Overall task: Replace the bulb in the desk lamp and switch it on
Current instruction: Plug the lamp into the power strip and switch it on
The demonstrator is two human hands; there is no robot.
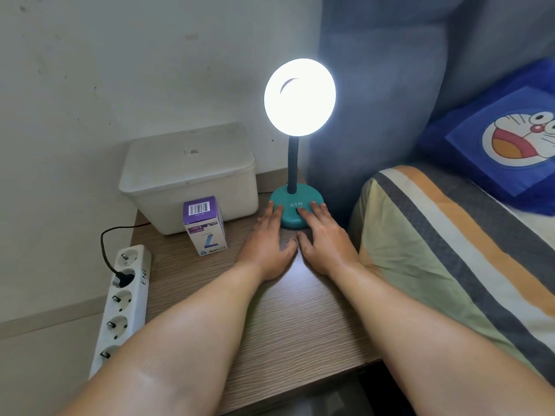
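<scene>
The desk lamp stands at the back of the wooden table, its round head (299, 97) glowing bright white so the bulb cannot be made out. A black flexible neck (292, 166) joins it to a teal round base (295, 207) marked ATN. My left hand (268, 240) lies flat, fingertips on the base's left side. My right hand (322, 238) lies flat too, fingertips on the base's right side, one finger by the dark switch (299, 212). Neither hand holds anything. A purple and white bulb box (204, 225) stands upright left of my left hand.
A white lidded plastic box (189, 175) sits at the table's back left. A white power strip (123, 304) with one black plug in it lies along the table's (270, 325) left edge. A striped bed (450, 250) and a blue cartoon pillow (504, 145) are to the right.
</scene>
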